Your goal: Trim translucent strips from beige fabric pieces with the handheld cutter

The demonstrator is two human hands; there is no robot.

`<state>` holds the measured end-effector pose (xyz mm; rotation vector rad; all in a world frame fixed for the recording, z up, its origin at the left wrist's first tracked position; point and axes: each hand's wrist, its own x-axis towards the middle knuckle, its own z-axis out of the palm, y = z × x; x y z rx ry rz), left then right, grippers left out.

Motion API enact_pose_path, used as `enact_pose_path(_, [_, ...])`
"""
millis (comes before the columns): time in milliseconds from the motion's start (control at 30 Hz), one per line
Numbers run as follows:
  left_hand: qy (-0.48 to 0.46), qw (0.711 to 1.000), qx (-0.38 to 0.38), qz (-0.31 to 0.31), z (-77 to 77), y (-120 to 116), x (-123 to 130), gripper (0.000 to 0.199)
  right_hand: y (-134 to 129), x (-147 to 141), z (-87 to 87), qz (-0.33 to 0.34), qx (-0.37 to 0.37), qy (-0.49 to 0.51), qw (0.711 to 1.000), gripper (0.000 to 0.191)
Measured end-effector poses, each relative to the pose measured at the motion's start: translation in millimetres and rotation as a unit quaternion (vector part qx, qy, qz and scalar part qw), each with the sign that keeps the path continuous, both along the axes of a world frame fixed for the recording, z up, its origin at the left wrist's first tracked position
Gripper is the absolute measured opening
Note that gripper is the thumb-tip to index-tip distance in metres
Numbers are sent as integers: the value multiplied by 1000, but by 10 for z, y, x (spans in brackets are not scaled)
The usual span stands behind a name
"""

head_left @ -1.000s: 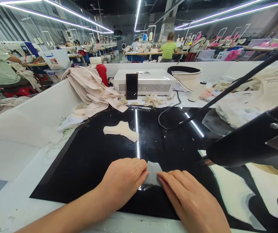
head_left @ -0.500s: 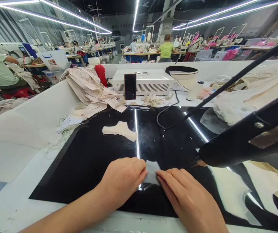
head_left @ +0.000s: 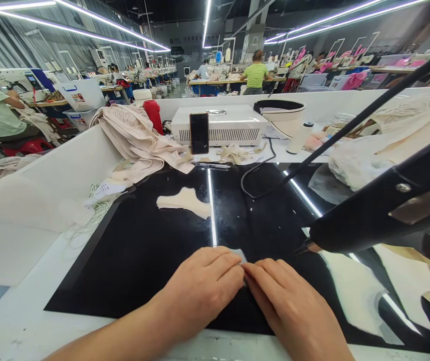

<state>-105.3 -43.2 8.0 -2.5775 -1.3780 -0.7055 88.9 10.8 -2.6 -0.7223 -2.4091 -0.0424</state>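
Note:
A small piece of pale grey fabric (head_left: 239, 254) lies mostly hidden beneath my fingers, low over the black glossy board (head_left: 125, 260). My left hand (head_left: 207, 281) is closed on its left part, with the fingertips brought up against the right hand. At its right edge my right hand (head_left: 280, 291) pinches the same fabric between thumb and fingers. Farther up the board lies a cream cut piece of fabric (head_left: 184, 201). To the right are more cream pieces (head_left: 354, 288), some with a greyish edge.
A black arm-like tool (head_left: 380, 200) with a narrow tip slants in from the right above the board. A phone (head_left: 199, 133) leans against a white vented box (head_left: 233, 125). Lace fabric (head_left: 132, 135) is piled at left. A black cable (head_left: 252, 185) loops across the board's back.
My left hand has moved right until its fingers meet the right hand, covering most of the grey fabric. The right hand stays nearly in place.

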Motion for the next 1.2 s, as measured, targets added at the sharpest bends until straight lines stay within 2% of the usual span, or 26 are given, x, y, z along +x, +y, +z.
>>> enact_pose_path(233, [5,1000,15,4,-42,28,37,20,3,28,-7,5,6,-5,1000,26])
enact_pose_path(833, [7,1000,15,6,-63,10,19,19,-1,24,-41,4,2,-1,1000,26])
enact_pose_path(1000, [7,1000,25,5,-72,17,17,19,14,-19,31,8,2,-2,1000,30])
enact_pose_path(1133, [2,1000,12,3,-46,-3,13,18,-13,218,115,39,13,25,999,22])
enact_pose_path(1200, [5,1000,-1,-4,-26,-20,13,20,-25,456,132,26,18,65,997,32])
